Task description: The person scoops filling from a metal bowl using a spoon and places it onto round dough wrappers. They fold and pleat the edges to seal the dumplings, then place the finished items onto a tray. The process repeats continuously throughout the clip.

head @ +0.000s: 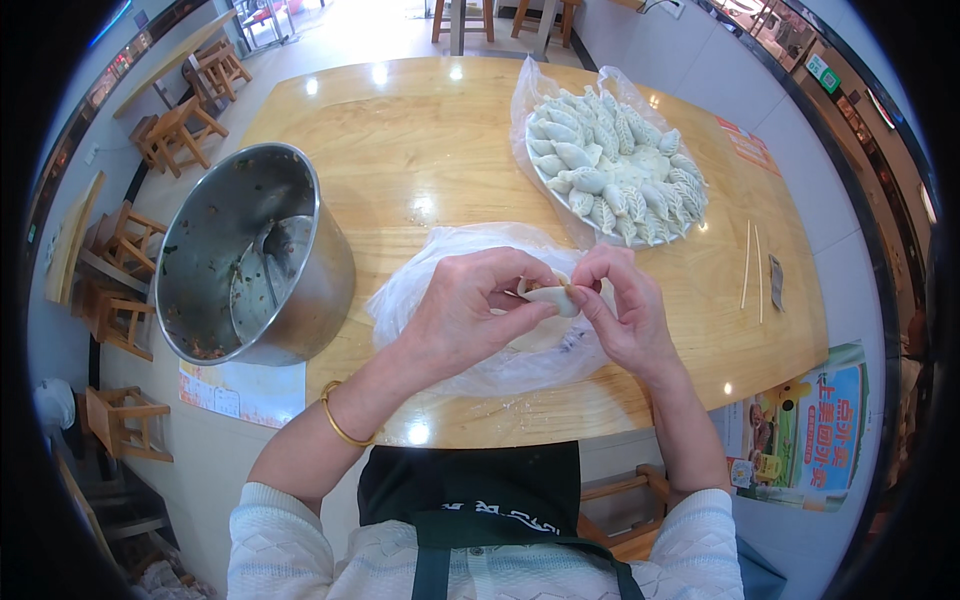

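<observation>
A partly folded dumpling [553, 301] with brownish filling showing is held between my two hands. My left hand [480, 304] grips its left side between thumb and fingers. The thumb and fingertips of my right hand [619, 307] pinch the dough at its right end. Beneath them a clear plastic bag [420, 281] lies spread on the wooden table, with pale dough wrappers partly hidden under my hands. Beyond, a round tray [541, 180] in plastic holds many pleated dumplings [592, 154]. At the left stands a deep steel pot [336, 277] with filling remnants and a metal utensil inside.
Two chopsticks [745, 266] and a small grey packet or strip [776, 283] lie on the table's right side. A printed sheet [240, 390] is under the pot's near side. The wall stands at the right; wooden stools [180, 131] are beyond the left edge.
</observation>
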The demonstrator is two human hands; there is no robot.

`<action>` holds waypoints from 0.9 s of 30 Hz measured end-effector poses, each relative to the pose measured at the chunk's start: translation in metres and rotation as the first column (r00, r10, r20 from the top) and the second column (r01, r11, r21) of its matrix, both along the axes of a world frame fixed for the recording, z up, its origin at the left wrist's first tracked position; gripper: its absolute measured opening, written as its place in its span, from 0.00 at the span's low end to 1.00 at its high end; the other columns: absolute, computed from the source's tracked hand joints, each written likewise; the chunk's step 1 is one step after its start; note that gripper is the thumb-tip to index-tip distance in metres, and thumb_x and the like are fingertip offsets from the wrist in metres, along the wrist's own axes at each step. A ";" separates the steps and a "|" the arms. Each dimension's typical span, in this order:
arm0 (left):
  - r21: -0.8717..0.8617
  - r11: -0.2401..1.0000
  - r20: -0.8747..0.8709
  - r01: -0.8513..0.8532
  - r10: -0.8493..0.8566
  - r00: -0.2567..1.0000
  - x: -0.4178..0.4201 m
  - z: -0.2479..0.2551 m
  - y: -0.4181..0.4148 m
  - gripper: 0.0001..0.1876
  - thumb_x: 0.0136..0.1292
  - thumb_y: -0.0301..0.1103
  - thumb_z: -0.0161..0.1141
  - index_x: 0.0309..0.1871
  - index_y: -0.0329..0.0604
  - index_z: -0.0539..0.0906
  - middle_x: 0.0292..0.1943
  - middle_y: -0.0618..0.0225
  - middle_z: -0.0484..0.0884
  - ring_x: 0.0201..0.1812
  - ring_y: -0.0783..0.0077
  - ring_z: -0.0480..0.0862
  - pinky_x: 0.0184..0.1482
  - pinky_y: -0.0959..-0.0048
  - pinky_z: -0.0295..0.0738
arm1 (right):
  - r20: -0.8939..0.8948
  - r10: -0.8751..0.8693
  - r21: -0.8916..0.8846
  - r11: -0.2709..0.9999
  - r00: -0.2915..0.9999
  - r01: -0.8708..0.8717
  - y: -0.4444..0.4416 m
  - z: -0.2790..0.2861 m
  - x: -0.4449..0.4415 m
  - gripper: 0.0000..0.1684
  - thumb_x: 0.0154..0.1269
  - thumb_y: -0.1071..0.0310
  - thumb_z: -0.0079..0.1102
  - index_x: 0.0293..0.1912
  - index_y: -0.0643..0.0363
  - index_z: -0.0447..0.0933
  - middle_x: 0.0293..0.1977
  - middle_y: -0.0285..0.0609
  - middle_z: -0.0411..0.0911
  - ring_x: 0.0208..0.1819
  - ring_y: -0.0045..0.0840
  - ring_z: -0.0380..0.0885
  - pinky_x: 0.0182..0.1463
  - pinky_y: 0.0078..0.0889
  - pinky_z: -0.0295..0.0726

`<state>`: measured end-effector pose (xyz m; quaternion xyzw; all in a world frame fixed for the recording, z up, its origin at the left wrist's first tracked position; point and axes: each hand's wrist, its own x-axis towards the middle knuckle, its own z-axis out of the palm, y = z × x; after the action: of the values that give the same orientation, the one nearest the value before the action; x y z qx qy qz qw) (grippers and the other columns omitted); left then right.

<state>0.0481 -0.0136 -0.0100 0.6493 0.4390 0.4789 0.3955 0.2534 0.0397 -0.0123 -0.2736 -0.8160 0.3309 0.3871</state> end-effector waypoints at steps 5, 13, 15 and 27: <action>-0.109 0.992 0.070 0.063 -0.055 0.996 -0.002 -0.001 0.001 0.11 0.61 0.18 0.69 0.48 0.32 0.86 0.39 0.71 0.82 0.38 0.86 0.81 0.41 0.84 0.82 | 0.032 0.033 0.001 0.999 0.999 -0.033 0.000 -0.001 0.002 0.07 0.64 0.77 0.64 0.36 0.58 0.74 0.31 0.36 0.73 0.36 0.28 0.71 0.51 0.30 0.65; -0.128 0.988 0.055 0.088 -0.082 0.995 -0.004 0.000 0.002 0.12 0.60 0.17 0.69 0.48 0.32 0.86 0.40 0.70 0.83 0.40 0.86 0.82 0.41 0.84 0.82 | 0.049 0.066 -0.022 0.998 0.997 -0.065 -0.001 0.003 0.002 0.07 0.63 0.77 0.63 0.37 0.57 0.74 0.30 0.36 0.73 0.36 0.27 0.71 0.52 0.30 0.64; -0.140 0.985 0.039 0.102 -0.098 0.994 -0.005 -0.001 0.001 0.12 0.60 0.16 0.68 0.48 0.31 0.86 0.41 0.69 0.84 0.40 0.85 0.83 0.43 0.82 0.83 | 0.055 0.082 -0.029 0.996 0.995 -0.081 0.001 0.001 0.004 0.07 0.63 0.77 0.64 0.37 0.57 0.74 0.30 0.35 0.73 0.36 0.27 0.72 0.52 0.30 0.65; -0.058 0.973 0.040 0.225 -0.222 0.974 -0.010 0.002 0.002 0.11 0.62 0.17 0.68 0.48 0.31 0.86 0.45 0.63 0.86 0.46 0.76 0.86 0.47 0.77 0.85 | -0.074 0.138 -0.254 0.955 0.988 -0.152 0.007 0.003 0.011 0.07 0.62 0.73 0.70 0.37 0.58 0.79 0.31 0.32 0.75 0.35 0.18 0.72 0.45 0.23 0.70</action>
<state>0.0377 -0.0113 -0.0075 0.6737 0.3712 0.4281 0.4743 0.2640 0.0469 -0.0095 -0.2519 -0.7725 0.4698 0.3451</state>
